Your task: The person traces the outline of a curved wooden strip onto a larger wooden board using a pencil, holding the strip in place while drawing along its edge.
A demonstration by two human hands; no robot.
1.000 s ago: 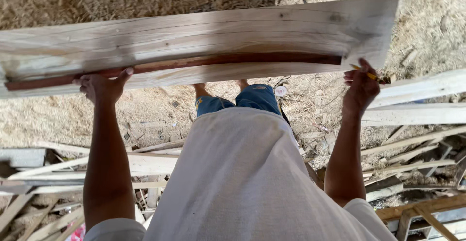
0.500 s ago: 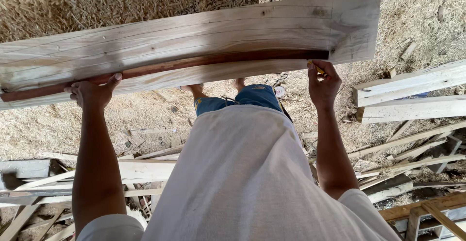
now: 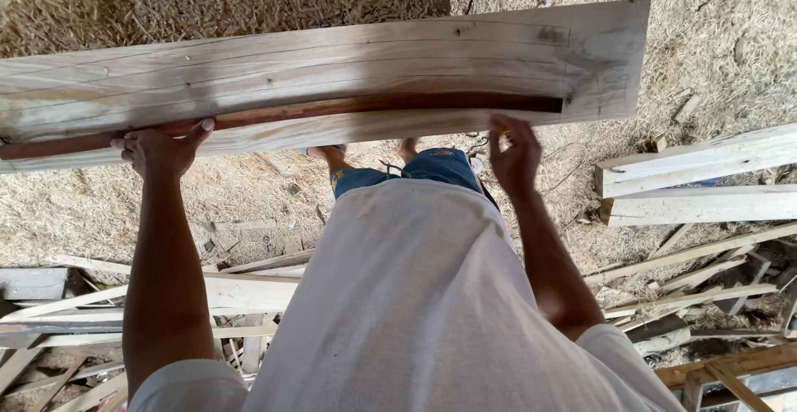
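Long pale plank [image 3: 332,71] w/ reddish streak, across upper frame, gripped at lower edge by left hand [image 3: 162,150] & right hand [image 3: 515,159], fingers curled on it; prob. heavy, stiff, splintery—best held wide apart.

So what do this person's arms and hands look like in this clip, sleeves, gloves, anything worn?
Both arms are bare from the short sleeves of a plain white T-shirt down. The left hand and right hand wear no gloves. No watch, band or ring shows on either wrist or hand from this view.
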